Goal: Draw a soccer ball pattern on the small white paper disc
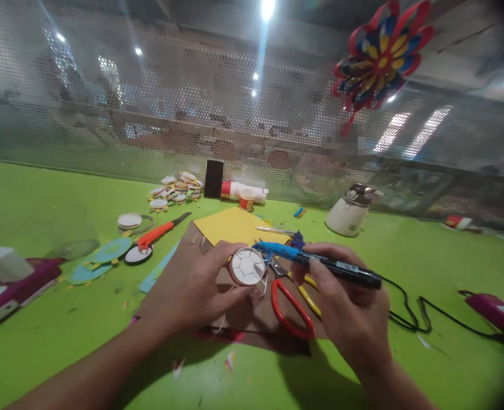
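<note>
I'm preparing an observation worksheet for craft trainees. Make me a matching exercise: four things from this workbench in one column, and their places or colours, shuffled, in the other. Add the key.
Column 1
1. White disc with dark line pattern
2. Marker pen
3. Scissors
4. Paper cup

Column 2
A. One red handle, one yellow
B. In the right hand
C. Upright, beyond the yellow sheet
D. In the left hand

Right pairs: 1-D, 2-B, 3-A, 4-C
</note>
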{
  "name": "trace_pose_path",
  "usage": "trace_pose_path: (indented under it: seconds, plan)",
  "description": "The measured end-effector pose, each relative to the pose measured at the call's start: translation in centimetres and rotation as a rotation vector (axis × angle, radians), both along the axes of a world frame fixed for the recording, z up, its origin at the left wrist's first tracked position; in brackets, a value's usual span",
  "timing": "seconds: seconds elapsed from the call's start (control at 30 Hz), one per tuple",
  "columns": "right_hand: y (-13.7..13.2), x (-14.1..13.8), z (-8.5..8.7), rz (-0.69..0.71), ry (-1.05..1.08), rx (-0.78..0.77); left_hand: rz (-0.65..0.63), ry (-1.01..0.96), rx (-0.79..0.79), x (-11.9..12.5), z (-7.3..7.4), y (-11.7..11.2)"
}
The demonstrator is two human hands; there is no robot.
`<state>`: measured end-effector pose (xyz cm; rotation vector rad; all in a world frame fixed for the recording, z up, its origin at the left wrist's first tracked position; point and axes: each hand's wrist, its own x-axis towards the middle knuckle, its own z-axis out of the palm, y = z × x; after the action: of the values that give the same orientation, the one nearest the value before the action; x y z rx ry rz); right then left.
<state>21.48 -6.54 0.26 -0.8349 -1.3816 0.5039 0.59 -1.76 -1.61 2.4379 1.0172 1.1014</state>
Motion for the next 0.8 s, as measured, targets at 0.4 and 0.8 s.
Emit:
trace_pose_path:
  seconds: [0.4, 0.8]
  plan:
    - [-0.32, -0.47, -0.68, -0.178, -0.331, 0.132, -0.013, -0.003, 0.061, 0.23, -0.02, -0.07]
    - [-0.17, -0.60, -0.69, -0.164, -0.377, 0.193, -0.041, -0.020, 0.005, 0.28, 0.11, -0.04]
